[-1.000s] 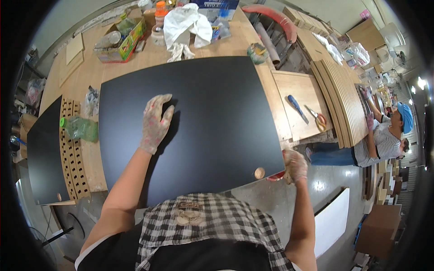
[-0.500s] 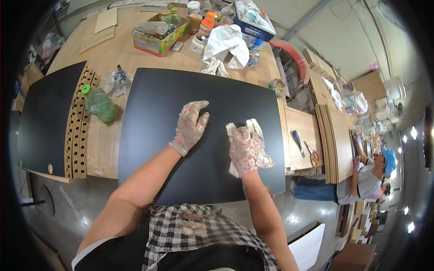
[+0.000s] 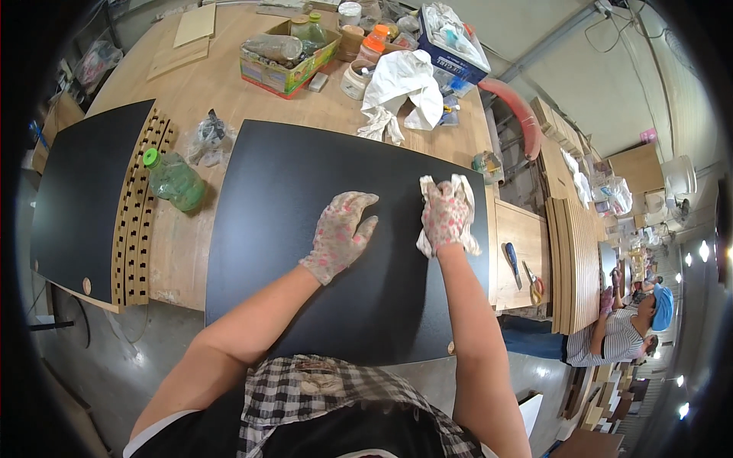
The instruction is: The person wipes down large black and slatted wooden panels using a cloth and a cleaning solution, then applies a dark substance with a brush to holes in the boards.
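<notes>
A large black panel [image 3: 305, 168] lies flat on the wooden workbench in front of me. My right hand [image 3: 445, 217], in a pale glove with pink spots, presses a white cloth [image 3: 463, 191] onto the panel near its right edge. The cloth bunches out around the fingers and palm. Over the middle of the panel is my left hand [image 3: 341, 233], gloved the same way. Its thumb stands apart from the curved fingers, and nothing is in it.
Left of the panel stand a green bottle [image 3: 175, 182], notched strips [image 3: 137, 221] and another black panel [image 3: 80, 198]. A box of bottles [image 3: 290, 65] and a white rag [image 3: 401, 84] lie behind. Scissors [image 3: 534, 284] rest at right. A person in a blue cap [image 3: 661, 307] works beyond.
My right hand has slid the cloth up and to the right across the panel. The left hand has shifted slightly right and nearer, staying open. The whole view has shifted a little.
</notes>
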`<state>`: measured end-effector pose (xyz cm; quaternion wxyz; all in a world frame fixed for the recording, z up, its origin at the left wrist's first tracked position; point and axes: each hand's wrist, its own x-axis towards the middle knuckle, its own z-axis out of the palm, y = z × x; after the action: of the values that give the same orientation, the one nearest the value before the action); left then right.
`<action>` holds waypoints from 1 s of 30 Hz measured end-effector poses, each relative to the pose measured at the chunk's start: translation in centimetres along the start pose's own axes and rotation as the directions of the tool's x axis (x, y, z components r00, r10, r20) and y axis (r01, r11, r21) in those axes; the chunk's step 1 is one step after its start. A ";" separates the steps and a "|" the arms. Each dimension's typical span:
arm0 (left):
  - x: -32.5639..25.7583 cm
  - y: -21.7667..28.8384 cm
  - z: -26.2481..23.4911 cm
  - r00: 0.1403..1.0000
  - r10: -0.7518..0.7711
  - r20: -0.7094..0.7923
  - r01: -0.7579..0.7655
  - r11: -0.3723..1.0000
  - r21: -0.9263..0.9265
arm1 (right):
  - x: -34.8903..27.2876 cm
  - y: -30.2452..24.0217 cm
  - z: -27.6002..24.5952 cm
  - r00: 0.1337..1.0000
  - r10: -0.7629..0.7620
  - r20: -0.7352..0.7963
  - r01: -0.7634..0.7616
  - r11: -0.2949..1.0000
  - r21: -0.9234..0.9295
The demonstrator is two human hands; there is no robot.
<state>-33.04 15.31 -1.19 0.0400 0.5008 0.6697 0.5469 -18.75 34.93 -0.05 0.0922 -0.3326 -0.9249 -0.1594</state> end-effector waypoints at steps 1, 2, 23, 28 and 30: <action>-0.2 -0.3 -0.1 1.000 -0.002 -0.006 0.003 1.000 0.017 | 0.8 -0.7 -0.5 0.994 0.047 0.096 -0.053 0.997 0.059; 0.0 -0.1 0.4 1.000 0.016 0.008 -0.016 1.000 -0.007 | -0.6 0.5 1.8 0.999 0.045 -0.016 -0.046 0.997 -0.065; 0.1 0.0 0.7 0.997 -0.027 0.066 0.022 0.997 0.073 | -5.5 11.5 0.9 0.959 0.268 0.093 -0.263 0.963 -0.054; -1.0 -0.8 0.7 0.986 -0.149 0.073 0.149 0.989 0.010 | 2.0 12.5 8.2 0.921 0.382 -0.074 -0.389 0.899 -0.199; -1.3 -1.7 0.3 0.987 -0.137 0.080 0.137 0.991 0.006 | 1.1 12.2 6.8 0.943 0.333 -0.014 -0.333 0.943 0.001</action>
<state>-33.24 14.75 -3.29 0.1040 0.4753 0.7005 0.5222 -12.15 46.86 -3.21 0.1239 -0.4830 -0.8547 -0.1445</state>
